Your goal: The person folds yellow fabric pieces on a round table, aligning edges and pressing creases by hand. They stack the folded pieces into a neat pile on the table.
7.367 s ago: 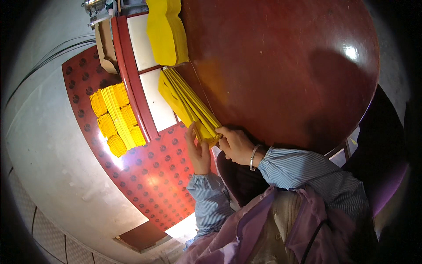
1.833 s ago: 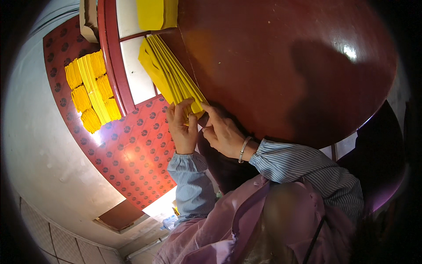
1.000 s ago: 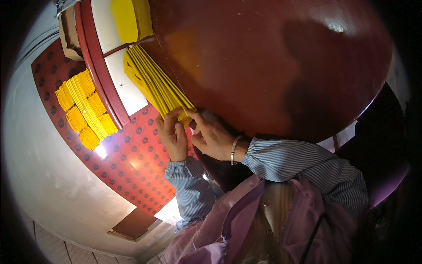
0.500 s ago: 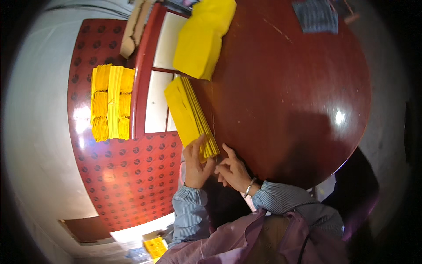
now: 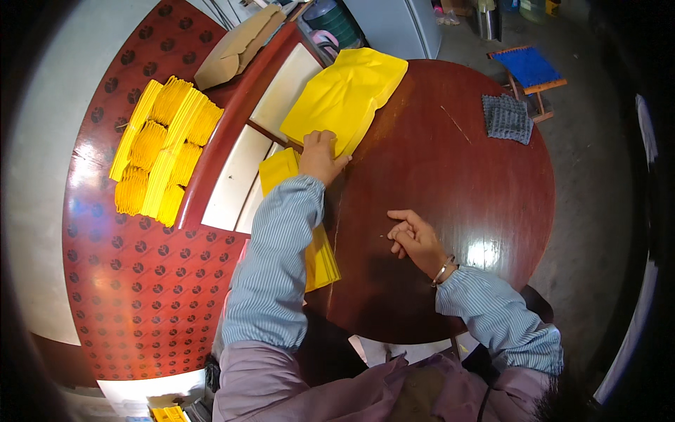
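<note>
A stack of flat yellow sheets (image 5: 341,95), paper or thin cloth, lies across the table's left edge. My left hand (image 5: 322,158) rests on its near corner, fingers bent on top and thumb apart at the edge; I see no grip. Beneath that hand and forearm, a pile of folded yellow pieces (image 5: 320,264) is partly hidden. Over the dark red round table (image 5: 450,169), my right hand (image 5: 416,240) has its index finger stretched out and its other fingers curled. Nothing shows in it. A metal bracelet (image 5: 443,271) circles that wrist.
Bundled yellow folded pieces (image 5: 158,148) stand on a red patterned surface (image 5: 140,295) at the left. Cardboard (image 5: 239,46) leans behind them. A grey knitted cloth (image 5: 508,118) sits at the table's far right, near a blue folding stool (image 5: 527,67).
My left hand has gone from the folded pile's near end up to the flat sheets. The right hand has moved away from the pile, rightward over the table. The view has shifted.
</note>
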{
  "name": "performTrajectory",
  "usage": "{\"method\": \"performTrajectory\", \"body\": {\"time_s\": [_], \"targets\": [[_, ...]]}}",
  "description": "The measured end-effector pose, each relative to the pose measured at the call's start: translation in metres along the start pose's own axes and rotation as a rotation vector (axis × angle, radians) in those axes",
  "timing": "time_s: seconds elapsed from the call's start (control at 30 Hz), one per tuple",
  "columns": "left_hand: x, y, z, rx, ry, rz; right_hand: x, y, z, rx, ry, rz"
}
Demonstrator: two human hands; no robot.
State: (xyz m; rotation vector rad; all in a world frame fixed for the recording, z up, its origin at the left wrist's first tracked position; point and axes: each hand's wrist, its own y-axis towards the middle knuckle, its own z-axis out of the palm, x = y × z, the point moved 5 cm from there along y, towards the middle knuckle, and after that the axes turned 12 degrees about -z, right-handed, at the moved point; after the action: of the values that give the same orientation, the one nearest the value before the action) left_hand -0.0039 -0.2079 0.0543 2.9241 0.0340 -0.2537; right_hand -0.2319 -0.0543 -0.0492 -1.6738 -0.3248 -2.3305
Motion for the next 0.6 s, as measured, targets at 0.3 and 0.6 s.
{"method": "performTrajectory", "body": {"time_s": [0.3,0.6], "targets": [[0.029,0.027,0.03,0.031,0.077,-0.064,0.002,-0.007,-0.002,0.118,-0.085,-0.044],[0.046,0.048,0.014,0.192,-0.001,-0.245,0.002,-0.009,-0.003,0.148,-0.05,-0.008]]}}
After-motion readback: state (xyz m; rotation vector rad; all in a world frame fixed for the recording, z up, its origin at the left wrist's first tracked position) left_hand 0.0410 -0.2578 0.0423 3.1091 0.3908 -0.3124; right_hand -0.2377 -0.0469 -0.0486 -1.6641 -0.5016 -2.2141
